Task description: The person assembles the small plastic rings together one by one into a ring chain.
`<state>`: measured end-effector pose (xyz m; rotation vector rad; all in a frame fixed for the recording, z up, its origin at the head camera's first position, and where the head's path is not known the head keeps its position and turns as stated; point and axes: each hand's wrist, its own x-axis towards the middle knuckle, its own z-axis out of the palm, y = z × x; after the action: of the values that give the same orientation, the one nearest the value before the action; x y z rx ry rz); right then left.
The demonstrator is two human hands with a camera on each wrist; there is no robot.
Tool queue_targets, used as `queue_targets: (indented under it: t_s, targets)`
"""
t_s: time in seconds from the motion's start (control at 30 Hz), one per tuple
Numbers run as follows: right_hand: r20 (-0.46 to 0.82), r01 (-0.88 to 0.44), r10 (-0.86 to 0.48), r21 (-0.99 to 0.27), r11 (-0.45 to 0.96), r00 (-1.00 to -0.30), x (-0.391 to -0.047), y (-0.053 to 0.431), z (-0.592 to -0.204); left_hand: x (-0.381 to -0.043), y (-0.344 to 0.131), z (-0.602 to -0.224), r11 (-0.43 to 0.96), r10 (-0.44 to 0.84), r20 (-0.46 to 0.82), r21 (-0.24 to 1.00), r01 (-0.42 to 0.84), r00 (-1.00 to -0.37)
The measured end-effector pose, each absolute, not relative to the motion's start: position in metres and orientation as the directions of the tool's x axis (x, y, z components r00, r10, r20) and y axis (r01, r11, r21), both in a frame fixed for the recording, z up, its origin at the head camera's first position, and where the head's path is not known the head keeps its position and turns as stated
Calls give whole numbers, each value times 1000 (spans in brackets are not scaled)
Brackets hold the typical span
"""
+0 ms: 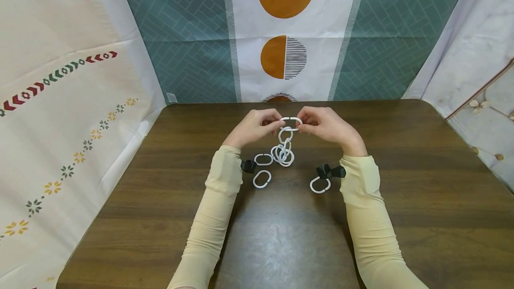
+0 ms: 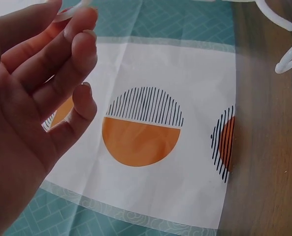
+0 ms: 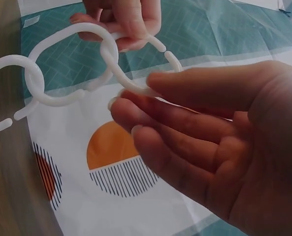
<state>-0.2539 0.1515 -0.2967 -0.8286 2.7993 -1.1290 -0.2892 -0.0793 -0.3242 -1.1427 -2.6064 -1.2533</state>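
A white plastic chain link [image 1: 290, 118] is held up over the far part of the table, a small gap showing in its rim. My left hand [image 1: 259, 124] pinches its left end between thumb and fingers, and my right hand [image 1: 326, 125] pinches the right end. From this link hangs a chain of white links [image 3: 67, 101], each looped through another. Its lower end gathers in a bunch [image 1: 283, 159] near the tabletop. In the left wrist view only a bit of the pinched link [image 2: 74, 11] shows at the fingertips.
A loose white link [image 1: 263, 154] lies left of the bunch, with another link [image 1: 261, 187] nearer me. One more link [image 1: 319, 192] lies below the right wrist's black camera mount [image 1: 330, 171]. Patterned cloth [image 1: 192, 35] hangs behind the brown table [image 1: 160, 217].
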Motion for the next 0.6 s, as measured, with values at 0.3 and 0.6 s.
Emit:
queue_targets:
  t_s: [0.3, 0.6]
  targets:
    - [151, -507, -531, -591, 628, -834, -256, 152, -298, -289, -80, -322, 407, 596, 332, 660, 631, -732]
    - [120, -509, -553, -587, 630, -824, -257, 152, -299, -288, -80, -322, 403, 603, 318, 669, 624, -731]
